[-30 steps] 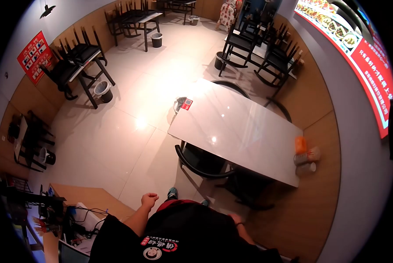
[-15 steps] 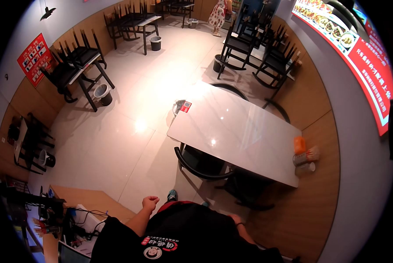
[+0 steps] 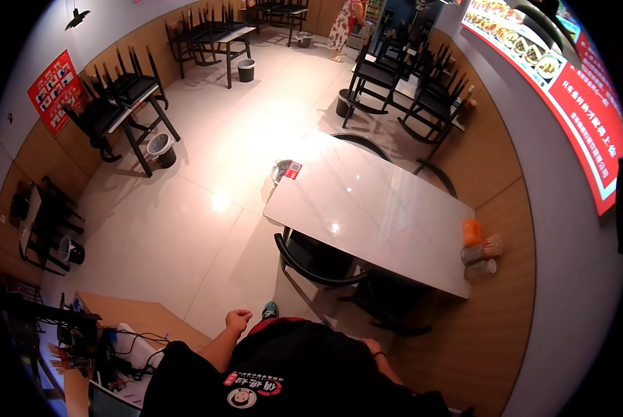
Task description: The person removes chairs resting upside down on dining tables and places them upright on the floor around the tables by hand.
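My left hand is held out in front of my left hip, its fingers curled into a loose fist with nothing showing in them. Low on the other side is my right hand, with a dark band at the wrist. Its fingers are mostly hidden beside the black shirt. Neither hand touches the white marble-look table ahead of me. Closest to my right hand are the black chairs tucked under the table's near side.
An orange packet, a chopstick holder and a small clear jar stand at the table's wall end. A red card lies at its far corner. Upturned chairs rest on other tables. A cluttered wooden counter is at left. A person stands far back.
My view has shifted very slightly, so the table sits a little further left. The person at the back has moved slightly, and an arm now shows. My hands keep nearly the same pose.
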A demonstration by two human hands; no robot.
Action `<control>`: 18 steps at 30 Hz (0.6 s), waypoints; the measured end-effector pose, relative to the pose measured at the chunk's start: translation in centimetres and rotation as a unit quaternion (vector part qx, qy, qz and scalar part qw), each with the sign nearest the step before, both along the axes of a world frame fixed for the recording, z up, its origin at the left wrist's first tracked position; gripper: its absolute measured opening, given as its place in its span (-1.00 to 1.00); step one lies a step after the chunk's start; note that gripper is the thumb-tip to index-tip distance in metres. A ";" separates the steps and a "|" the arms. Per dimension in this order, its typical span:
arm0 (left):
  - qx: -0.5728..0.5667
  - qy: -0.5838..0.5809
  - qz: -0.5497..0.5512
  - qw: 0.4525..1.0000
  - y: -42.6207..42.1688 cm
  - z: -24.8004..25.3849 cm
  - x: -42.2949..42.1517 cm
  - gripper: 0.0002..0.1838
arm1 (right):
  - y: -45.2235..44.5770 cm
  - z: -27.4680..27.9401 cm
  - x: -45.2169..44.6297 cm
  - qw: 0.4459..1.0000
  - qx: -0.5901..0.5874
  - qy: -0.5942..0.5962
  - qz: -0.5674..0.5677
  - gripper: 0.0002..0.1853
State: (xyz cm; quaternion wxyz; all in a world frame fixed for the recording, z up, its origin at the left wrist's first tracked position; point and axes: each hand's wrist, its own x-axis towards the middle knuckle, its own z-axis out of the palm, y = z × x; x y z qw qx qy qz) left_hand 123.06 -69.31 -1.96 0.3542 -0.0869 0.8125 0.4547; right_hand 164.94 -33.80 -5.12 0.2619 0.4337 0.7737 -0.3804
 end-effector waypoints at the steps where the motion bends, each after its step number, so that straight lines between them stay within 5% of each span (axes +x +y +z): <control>1: 0.000 0.000 -0.001 1.000 0.0 -0.3 -0.1 -0.86 | 0.0 0.4 -0.2 0.999 0.018 -0.005 0.039 -0.58; 15: 0.006 -0.001 -0.030 1.000 0.2 -1.5 -0.6 -0.86 | -0.3 0.2 -0.4 1.000 0.001 0.005 0.023 -0.56; 18: 0.005 -0.005 -0.023 1.000 0.2 -0.8 -0.4 -0.86 | -0.3 -3.6 1.0 0.999 -0.001 0.024 0.049 -0.54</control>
